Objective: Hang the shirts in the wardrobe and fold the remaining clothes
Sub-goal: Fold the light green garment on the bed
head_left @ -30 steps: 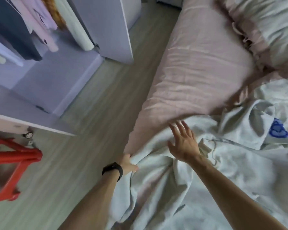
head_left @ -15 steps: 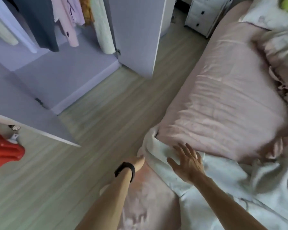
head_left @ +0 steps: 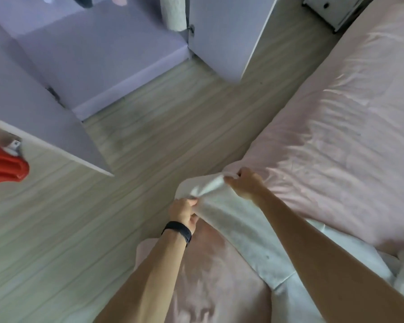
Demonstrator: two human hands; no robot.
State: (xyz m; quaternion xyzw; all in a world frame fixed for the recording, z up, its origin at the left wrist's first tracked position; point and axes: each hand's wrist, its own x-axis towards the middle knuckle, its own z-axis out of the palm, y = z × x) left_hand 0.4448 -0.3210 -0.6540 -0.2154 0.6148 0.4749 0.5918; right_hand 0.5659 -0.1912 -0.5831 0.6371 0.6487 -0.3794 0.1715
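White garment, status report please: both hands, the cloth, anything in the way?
Left hand pinches edge of white garment. Right hand grips same edge. Garment lies across pink bed, edge raised. Nothing on top of it.

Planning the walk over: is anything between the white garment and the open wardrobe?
Nothing visible. The left hand and right hand grip the white garment on the bed; only bare floor lies between it and the wardrobe, its doors open.

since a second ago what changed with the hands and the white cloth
The right hand, flat on the white garment a second ago, now pinches its edge; the left hand grips the same edge nearby, and the edge is lifted off the pink bed. The wardrobe stands open as before.
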